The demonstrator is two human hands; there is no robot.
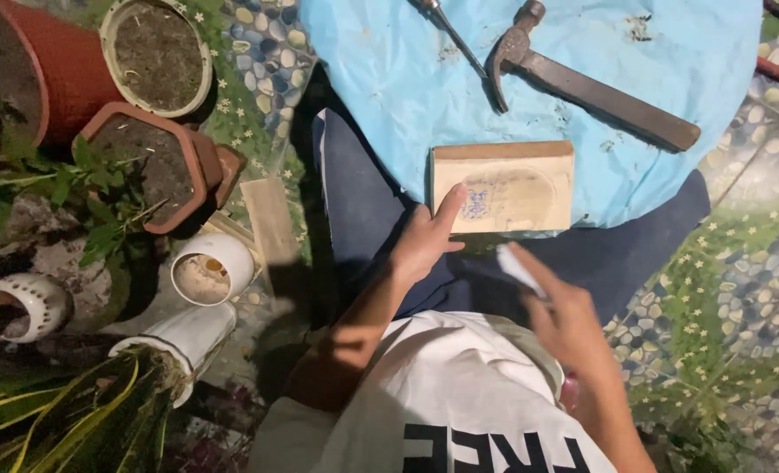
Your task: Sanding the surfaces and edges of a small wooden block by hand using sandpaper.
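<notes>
Here, the left hand [426, 238] rests open fingertips on a wooden block [503, 187] lying at the blue surface's [381, 79] six o'clock edge, while the blurred right hand [569, 320] pinches a small white piece [517, 267], hammer [582, 83] at one o'clock.

Pale wooden block [503, 187] lies flat at the blue sheet's near edge; oval mark on top.

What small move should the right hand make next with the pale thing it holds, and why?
Probably bring the right hand forward to the wooden block. The left hand touches the block's near edge, while the small pale object sits short of it, too blurred to identify.
</notes>
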